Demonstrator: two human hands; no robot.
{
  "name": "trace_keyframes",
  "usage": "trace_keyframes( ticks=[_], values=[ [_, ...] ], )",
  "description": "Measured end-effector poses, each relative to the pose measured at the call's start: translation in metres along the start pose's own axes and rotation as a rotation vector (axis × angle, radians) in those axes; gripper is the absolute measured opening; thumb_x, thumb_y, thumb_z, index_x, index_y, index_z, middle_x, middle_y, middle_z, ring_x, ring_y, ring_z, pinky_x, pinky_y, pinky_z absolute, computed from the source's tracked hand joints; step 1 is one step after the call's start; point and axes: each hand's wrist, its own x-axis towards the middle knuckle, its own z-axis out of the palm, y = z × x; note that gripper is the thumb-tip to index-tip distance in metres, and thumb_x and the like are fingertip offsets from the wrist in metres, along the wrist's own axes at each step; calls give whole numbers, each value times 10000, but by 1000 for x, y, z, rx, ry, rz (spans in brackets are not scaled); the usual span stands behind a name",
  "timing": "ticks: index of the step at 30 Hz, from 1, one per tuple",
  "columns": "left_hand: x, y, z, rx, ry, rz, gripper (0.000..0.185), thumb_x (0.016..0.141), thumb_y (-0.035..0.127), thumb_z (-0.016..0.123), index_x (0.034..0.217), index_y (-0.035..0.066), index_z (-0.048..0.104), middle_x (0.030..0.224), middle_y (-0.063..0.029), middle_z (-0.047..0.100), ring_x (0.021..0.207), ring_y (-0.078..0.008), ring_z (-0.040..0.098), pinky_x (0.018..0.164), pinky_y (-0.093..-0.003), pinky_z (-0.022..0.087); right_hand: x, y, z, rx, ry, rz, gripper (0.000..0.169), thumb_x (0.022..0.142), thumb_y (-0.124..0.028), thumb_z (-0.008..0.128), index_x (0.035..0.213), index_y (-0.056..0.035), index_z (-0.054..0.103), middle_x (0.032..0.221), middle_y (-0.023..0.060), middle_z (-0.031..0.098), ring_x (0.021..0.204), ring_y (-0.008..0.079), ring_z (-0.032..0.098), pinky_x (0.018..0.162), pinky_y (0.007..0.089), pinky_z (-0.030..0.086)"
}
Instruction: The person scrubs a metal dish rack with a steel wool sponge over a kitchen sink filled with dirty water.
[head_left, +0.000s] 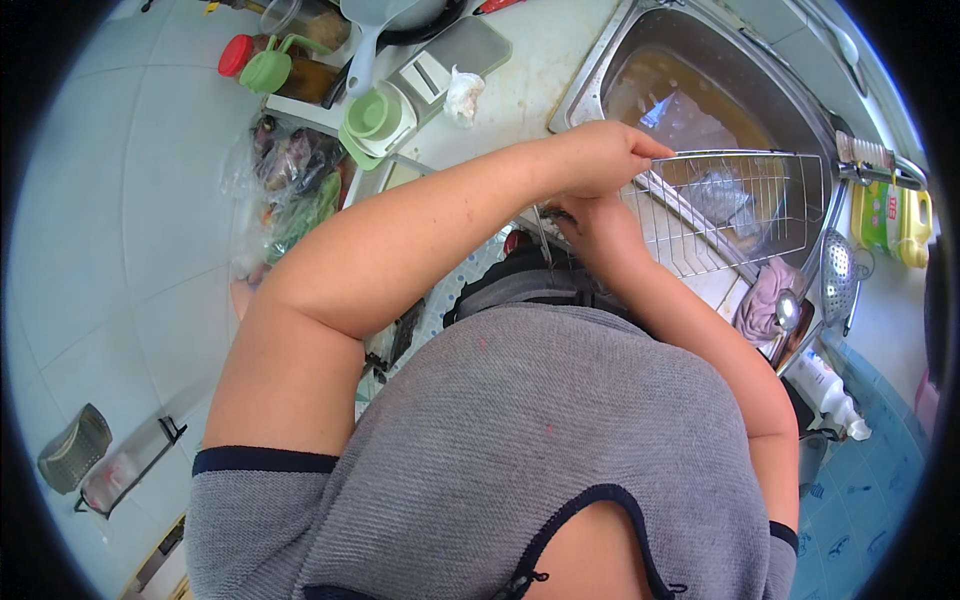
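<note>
A wire rack (720, 225) of thin metal bars is held up across the near edge of the steel sink (795, 97). My left hand (604, 157) pinches its upper rim between thumb and fingers. Just below, my right hand (600, 229) is at the rack's left end, with its fingers bent around a small dark thing (559, 215), perhaps a scourer. Most of those fingers are hidden. Brownish water (652, 82) stands in the sink, with clear plastic (716, 196) in it behind the rack's bars.
On the counter at left are a grater board (427, 75) with a green cup (373, 114), crumpled white tissue (465, 95) and green-lidded jar (266, 71). Right of the sink are a pink cloth (769, 300), perforated skimmer (838, 277) and yellow bottle (889, 225). Bagged vegetables (304, 202) lie low left.
</note>
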Motion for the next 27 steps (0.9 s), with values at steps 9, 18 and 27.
trace_keyframes(
  ticks=[9,18,27],
  values=[
    [-9,11,-2,-127,-40,-149,331,929,158,488,1242,190,589,600,43,419,492,-68,341,440,-233,311,8,-3,10,-60,38,169,235,750,-106,590,975,-39,596,863,193,625,801,381,604,686,467,480],
    [-13,12,-11,-376,-58,-256,345,950,146,458,1285,153,541,627,40,425,526,-53,348,434,-207,293,2,14,5,111,255,-77,209,743,-51,596,951,-29,589,1030,165,575,942,358,559,772,439,464],
    [-15,4,-10,-364,-74,-263,325,923,156,496,1235,173,582,661,17,480,482,-70,347,398,-236,288,-16,9,8,-147,-95,-227,71,724,-75,566,785,-54,598,878,109,610,894,325,567,705,406,478]
  ],
)
